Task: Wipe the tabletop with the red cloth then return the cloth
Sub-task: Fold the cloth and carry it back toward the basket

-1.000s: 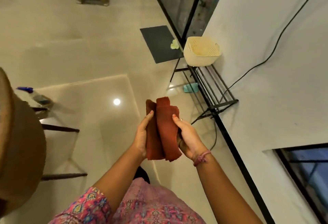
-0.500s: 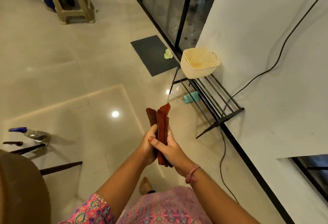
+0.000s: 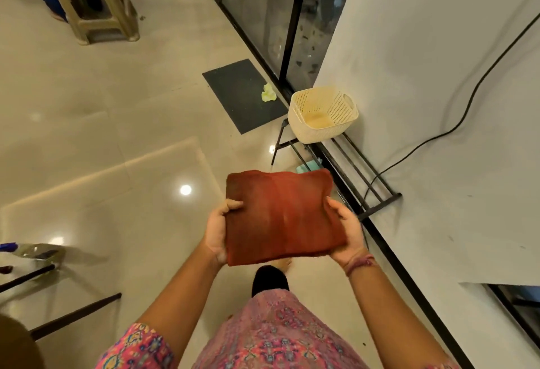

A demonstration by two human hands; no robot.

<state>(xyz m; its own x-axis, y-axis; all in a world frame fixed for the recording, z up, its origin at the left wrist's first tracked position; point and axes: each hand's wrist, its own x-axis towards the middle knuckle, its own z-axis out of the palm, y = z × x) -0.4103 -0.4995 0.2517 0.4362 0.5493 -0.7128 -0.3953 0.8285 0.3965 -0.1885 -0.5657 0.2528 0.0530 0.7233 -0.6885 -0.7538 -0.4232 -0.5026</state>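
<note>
Glass tabletop occupies lower-left of view, w/ dark legs visible through it and a ceiling-light reflection on its surface. Spray bottle, blue cap, lies on its side at far-left edge of tabletop. Beige plastic stool stands on floor at upper left, well apart from tabletop.

L hand grips left edge of cloth: thumb on top, fingers curled underneath. Cloth is red, folded into a flat rectangle, held roughly level in the air in front of person's body, centre of view, above floor. It is past the right edge of the tabletop and not touching it. R hand grips right edge of cloth the same way, thumb on top, fingers under. Thread band sits on R wrist. Both forearms are bare; pink patterned garment fills bottom of frame. One foot is partly visible below cloth.

Dark mat lies on floor beyond cloth, next to glass door frame. Small yellow-green scrap rests at mat's right edge. Cream perforated basket sits on far end of black metal rack, which stands against white wall at right. Basket interior appears to hold nothing. Teal item under rack, just beyond cloth's far edge; type cannot be determined. Black cable runs down wall to rack area.
</note>
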